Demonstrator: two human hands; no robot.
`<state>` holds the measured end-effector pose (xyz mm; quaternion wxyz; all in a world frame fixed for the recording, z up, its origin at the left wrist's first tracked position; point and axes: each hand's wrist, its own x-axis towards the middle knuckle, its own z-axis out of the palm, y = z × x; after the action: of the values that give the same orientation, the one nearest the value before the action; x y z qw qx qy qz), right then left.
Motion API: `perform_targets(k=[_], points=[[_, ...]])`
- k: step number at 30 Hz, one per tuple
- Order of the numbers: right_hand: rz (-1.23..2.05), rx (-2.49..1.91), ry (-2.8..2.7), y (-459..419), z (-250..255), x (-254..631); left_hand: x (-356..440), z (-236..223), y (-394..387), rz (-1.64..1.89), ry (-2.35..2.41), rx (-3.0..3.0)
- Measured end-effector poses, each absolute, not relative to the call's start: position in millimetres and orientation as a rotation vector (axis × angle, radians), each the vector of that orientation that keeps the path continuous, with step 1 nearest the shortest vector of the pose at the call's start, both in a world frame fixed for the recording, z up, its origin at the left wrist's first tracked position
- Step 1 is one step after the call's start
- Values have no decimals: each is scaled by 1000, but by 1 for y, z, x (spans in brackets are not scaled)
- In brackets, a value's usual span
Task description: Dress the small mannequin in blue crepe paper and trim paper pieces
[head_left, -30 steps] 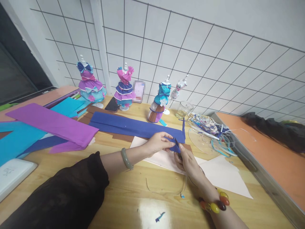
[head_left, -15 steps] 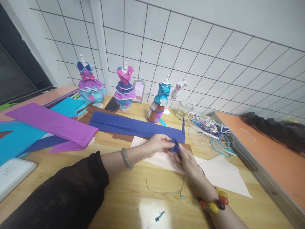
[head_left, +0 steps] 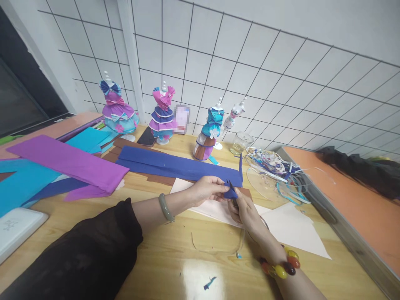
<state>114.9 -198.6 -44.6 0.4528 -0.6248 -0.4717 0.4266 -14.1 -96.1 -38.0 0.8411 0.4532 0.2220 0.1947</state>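
My left hand (head_left: 206,189) pinches a small piece of dark blue crepe paper (head_left: 230,193) at the end of a long dark blue crepe sheet (head_left: 175,165). My right hand (head_left: 246,211) is closed round dark scissors (head_left: 231,189), whose blades meet the blue piece. Both hands hover over pale pink paper (head_left: 290,229) on the wooden table (head_left: 175,258). A green bangle is on my left wrist and a coloured bead bracelet on my right.
Three dressed mini mannequins (head_left: 116,109) (head_left: 162,114) (head_left: 208,133) and a bare one (head_left: 233,116) stand at the back. Purple (head_left: 68,160) and teal (head_left: 21,183) crepe sheets lie left. A glass (head_left: 240,143), a clear plate of scraps (head_left: 275,175), a white box (head_left: 15,225).
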Motion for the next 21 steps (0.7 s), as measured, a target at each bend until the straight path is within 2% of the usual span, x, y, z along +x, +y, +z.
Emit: perform_targets(k=[21], points=[[1050, -1552, -1167, -198, -39, 112, -12, -45, -95, 407, 423, 999]])
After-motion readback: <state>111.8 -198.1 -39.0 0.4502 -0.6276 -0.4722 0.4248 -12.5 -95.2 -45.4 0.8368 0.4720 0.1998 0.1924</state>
